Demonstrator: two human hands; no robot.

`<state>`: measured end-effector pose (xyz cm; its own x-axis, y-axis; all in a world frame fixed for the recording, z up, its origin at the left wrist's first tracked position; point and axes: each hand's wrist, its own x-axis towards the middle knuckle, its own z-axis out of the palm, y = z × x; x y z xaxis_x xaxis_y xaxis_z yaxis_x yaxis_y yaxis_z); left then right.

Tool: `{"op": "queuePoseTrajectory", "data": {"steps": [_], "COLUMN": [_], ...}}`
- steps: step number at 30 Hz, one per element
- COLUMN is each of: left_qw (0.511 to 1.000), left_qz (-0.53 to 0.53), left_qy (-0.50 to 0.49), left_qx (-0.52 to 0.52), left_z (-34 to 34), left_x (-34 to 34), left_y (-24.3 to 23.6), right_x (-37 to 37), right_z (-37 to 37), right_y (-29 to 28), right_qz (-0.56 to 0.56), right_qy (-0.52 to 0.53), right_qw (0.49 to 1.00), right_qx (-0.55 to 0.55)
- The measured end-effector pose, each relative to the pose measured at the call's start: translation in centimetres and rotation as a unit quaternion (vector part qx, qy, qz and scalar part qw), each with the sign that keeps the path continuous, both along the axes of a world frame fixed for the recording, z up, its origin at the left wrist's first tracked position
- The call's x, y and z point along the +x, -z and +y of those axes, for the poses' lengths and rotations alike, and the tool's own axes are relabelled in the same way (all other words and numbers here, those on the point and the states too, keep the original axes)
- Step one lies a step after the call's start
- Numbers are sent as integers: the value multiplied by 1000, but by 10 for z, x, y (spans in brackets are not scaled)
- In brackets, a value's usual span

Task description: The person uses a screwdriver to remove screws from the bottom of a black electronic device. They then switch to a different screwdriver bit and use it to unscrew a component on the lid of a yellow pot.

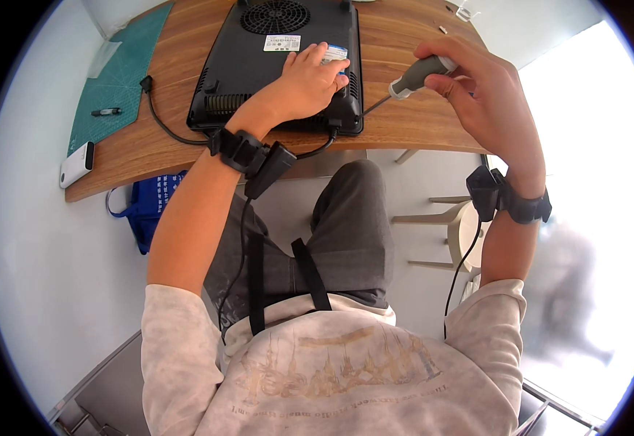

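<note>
A black appliance [259, 69] that looks like an induction cooker lies with its underside up on the table, its round fan grille [275, 16] at the far end. My left hand [310, 83] rests on its right half with fingers spread, partly over a blue-and-white label [336, 52]. In my right hand [488, 98] is a screwdriver [422, 75] with a grey-green and white handle, held at the right of the appliance. Its shaft slants down to the left, toward the appliance's near right corner. Whether the tip touches the casing or a screw I cannot make out.
A black power cord with its plug [145, 83] lies left of the appliance. Farther left are a green cutting mat [117, 80], a black pen [106, 112] and a white box-shaped device [77, 166]. Small pieces [443, 30] lie at the far right of the wooden table [397, 134]. A stool [466, 236] stands below.
</note>
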<state>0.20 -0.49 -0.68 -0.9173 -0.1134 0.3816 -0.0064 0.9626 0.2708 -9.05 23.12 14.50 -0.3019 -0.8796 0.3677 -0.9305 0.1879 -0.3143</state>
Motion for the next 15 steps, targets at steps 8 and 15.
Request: {"op": "queuePoseTrajectory", "data": {"steps": [8,15], "left_qw": [1000,995], "left_qz": [12,-80], "left_qy": [-2,9], "left_qx": [14,57], "left_z": [0,1], "left_x": [2,-1], "left_y": [3,-8], "right_x": [20,30], "right_z": [-19,-47], "right_y": [-13,7], "right_qz": [43,238], "right_qy": [-16,36], "right_qw": [999,970], "right_qx": [5,-27]}}
